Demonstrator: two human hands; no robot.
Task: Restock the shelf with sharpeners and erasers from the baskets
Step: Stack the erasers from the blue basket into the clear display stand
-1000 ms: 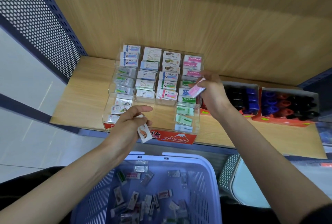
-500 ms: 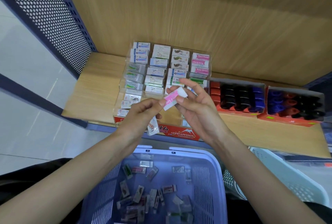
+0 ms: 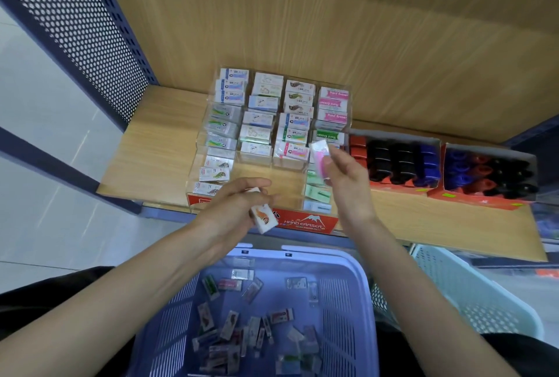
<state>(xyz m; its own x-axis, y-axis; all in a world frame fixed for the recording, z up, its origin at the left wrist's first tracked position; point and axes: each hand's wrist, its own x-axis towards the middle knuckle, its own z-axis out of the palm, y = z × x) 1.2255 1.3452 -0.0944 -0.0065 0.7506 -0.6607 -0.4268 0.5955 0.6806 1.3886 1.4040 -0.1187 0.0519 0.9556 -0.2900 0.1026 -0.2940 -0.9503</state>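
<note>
Erasers look light, stiff and slick-wrapped, best pinched across their long sides. Right hand pinches a pink-and-white wrapped eraser over the clear tiered display rack's right column; left hand grips a white orange-printed eraser at the rack's front. Earlier both hands met on the pink one; now they're apart.

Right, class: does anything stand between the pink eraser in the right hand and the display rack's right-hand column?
Nothing visible does. The right hand holds the pink eraser right at that column of the display rack. The left hand, holding a white eraser, is off to the left.
</note>
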